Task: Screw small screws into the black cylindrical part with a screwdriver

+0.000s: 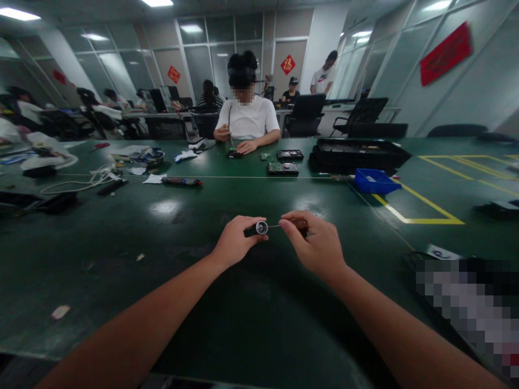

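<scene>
My left hand (235, 240) is closed around a black, flashlight-like cylinder (261, 227) with a silver-rimmed round end facing me. In my right hand (320, 243) is a screwdriver (300, 225) with a reddish-brown handle, partly covered by my fingers. Its thin metal shaft points left and reaches the cylinder's round end; whether the tip touches it I cannot tell. Both hands are above the green table (227, 324), close together in the middle of the view.
Across the table a person (247, 116) works on a small device. Circuit-board parts (283, 168), a black case (359, 154) and a blue bin (375, 181) are ahead to the right. A pen-shaped electric tool (181, 182) and white cables (83, 181) lie left.
</scene>
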{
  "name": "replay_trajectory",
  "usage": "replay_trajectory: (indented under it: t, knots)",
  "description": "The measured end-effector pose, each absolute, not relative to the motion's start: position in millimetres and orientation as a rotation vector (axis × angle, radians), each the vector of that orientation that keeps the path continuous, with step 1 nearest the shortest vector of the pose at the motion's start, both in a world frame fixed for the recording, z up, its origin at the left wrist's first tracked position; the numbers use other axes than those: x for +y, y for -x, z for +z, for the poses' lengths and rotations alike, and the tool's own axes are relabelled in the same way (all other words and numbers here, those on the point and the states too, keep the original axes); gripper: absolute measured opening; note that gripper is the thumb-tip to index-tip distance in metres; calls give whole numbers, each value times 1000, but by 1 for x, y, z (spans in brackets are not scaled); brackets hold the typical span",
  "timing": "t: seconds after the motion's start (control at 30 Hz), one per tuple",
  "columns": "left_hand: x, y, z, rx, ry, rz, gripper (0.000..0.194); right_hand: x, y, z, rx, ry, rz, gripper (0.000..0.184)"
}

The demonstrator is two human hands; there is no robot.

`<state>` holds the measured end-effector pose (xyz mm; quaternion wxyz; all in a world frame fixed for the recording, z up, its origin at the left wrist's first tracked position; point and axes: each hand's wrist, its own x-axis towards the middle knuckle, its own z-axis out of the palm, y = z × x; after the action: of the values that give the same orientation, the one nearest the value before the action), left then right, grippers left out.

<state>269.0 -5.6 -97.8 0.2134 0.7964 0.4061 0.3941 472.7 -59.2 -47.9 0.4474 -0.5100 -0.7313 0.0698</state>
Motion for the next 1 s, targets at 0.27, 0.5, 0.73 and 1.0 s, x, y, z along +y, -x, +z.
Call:
replay_trajectory:
  t: [0.27, 0.5, 0.73, 1.0]
  knots:
    - [-5, -270, -98, 1128, -2200, 1091, 42, -58, -477, -46, -1851, 1243, 285, 21]
    - [-3, -271, -96, 1149, -2181, 1093, 42, -50, -474, -53, -1449, 1169, 578, 23]
    - [-1, -270, -97, 1137, -2159, 1112, 42, -36, -475, -69, -1184, 1062, 829, 27]
    - [-4, -270, -92, 1172, -2147, 1073, 41, -30, -479, -73, -933, 1035, 990, 24]
